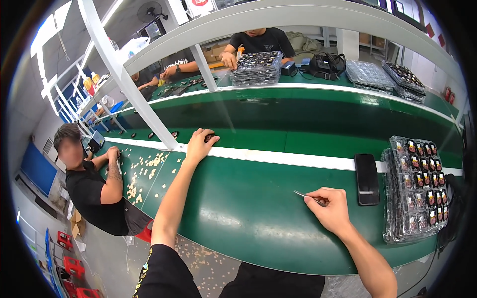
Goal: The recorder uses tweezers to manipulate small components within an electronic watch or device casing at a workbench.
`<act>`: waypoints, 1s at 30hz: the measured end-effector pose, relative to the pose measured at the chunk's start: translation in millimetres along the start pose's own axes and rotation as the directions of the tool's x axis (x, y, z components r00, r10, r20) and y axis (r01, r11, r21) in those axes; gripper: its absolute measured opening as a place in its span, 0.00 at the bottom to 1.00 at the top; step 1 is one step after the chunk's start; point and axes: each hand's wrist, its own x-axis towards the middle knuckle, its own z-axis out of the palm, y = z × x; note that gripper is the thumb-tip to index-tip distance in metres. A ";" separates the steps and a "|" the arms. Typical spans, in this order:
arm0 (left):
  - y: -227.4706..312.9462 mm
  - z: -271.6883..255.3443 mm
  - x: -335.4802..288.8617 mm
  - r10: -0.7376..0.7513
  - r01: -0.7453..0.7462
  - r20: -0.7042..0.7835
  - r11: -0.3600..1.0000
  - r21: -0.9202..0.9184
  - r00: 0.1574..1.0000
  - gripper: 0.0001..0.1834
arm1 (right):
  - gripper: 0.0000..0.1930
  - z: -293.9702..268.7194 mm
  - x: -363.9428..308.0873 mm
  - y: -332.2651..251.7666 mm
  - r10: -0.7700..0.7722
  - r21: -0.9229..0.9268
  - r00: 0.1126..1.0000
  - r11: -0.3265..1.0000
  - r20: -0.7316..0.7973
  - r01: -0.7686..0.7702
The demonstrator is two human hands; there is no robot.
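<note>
My left hand [199, 145] reaches over the white rail at the far edge of the green bench. Its fingers are closed round a small dark part [209, 138], mostly covered by the hand. My right hand [329, 208] is above the bench top and pinches a pair of metal tweezers [299, 194], whose tips point left and away from me. Between the hands lies the green bench top [238, 198]. More small dark parts, one of them [175, 134] just left of my left hand, lie in a row along the green belt behind the rail.
A black phone [366, 186] lies right of my right hand, beside stacked clear trays [416, 198] holding dark parts. Small pale paper pieces [144, 169] litter the bench at left, near a seated co-worker [94, 193]. A white slanted post [134, 79] rises beside my left hand.
</note>
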 end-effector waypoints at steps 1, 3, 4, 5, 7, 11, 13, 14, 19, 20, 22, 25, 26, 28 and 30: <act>-2.1 -3.9 -1.7 -0.011 0.011 -0.006 1.000 0.007 1.000 0.20 | 0.08 2.2 0.0 -1.5 0.013 0.019 1.000 1.000 -0.001 -0.013; -2.0 -9.6 -2.2 -0.078 0.079 0.014 0.980 -0.181 0.997 0.21 | 0.07 5.0 -1.5 -1.7 -0.009 0.038 1.000 0.999 -0.007 0.009; 8.0 -7.9 -2.4 -0.033 0.025 -0.028 0.971 -0.236 0.999 0.23 | 0.07 7.1 -1.5 -0.8 -0.017 0.052 0.999 0.998 -0.028 0.019; 17.9 -7.7 -6.8 -0.007 0.004 -0.009 0.963 -0.270 1.000 0.24 | 0.07 8.6 -1.9 -1.2 -0.022 0.056 1.000 0.998 -0.015 0.023; 76.8 -6.8 -18.0 0.034 0.029 0.118 0.871 -0.491 0.992 0.22 | 0.06 3.8 -2.5 2.8 0.055 0.106 0.997 0.993 -0.048 -0.050; 183.3 -35.0 -51.6 0.448 0.024 0.433 0.673 -0.739 0.782 0.28 | 0.05 -6.3 -6.2 6.3 0.166 0.180 0.984 0.972 -0.071 -0.151; 207.3 -42.2 -65.6 0.586 -0.075 0.392 0.615 -0.785 0.709 0.30 | 0.05 -8.8 -6.0 3.6 0.147 0.132 0.988 0.982 -0.055 -0.138; 211.3 -46.0 -67.0 0.607 -0.057 0.409 0.602 -0.797 0.682 0.31 | 0.05 -8.7 -3.2 2.3 0.139 0.117 0.990 0.984 -0.038 -0.134; 202.8 -54.4 -72.4 0.537 -0.149 0.360 0.688 -0.710 0.763 0.43 | 0.06 0.0 6.8 -0.7 0.187 0.140 0.982 0.973 -0.011 -0.183; 203.5 -51.6 -71.7 0.532 -0.179 0.372 0.723 -0.667 0.761 0.45 | 0.06 -1.7 6.5 -0.4 0.184 0.140 0.983 0.974 -0.012 -0.181; 204.2 -55.0 -72.9 0.509 -0.228 0.384 0.782 -0.580 0.770 0.46 | 0.06 -1.1 5.6 0.8 0.163 0.144 0.987 0.976 0.002 -0.162; 205.4 -54.1 -76.3 0.485 -0.272 0.391 0.831 -0.486 0.782 0.43 | 0.06 0.1 1.4 1.7 0.182 0.185 0.983 0.967 -0.008 -0.177; 205.1 -53.0 -77.3 0.483 -0.263 0.397 0.830 -0.492 0.781 0.43 | 0.06 -0.5 0.5 2.1 0.172 0.163 0.985 0.972 -0.004 -0.169; 204.2 -50.7 -80.4 0.478 -0.260 0.393 0.831 -0.491 0.785 0.38 | 0.06 0.6 -1.0 2.3 0.166 0.167 0.986 0.972 -0.003 -0.163; 199.0 -48.0 -81.8 0.501 -0.260 0.388 0.810 -0.526 0.774 0.35 | 0.06 0.9 -1.3 2.3 0.164 0.172 0.986 0.972 -0.005 -0.161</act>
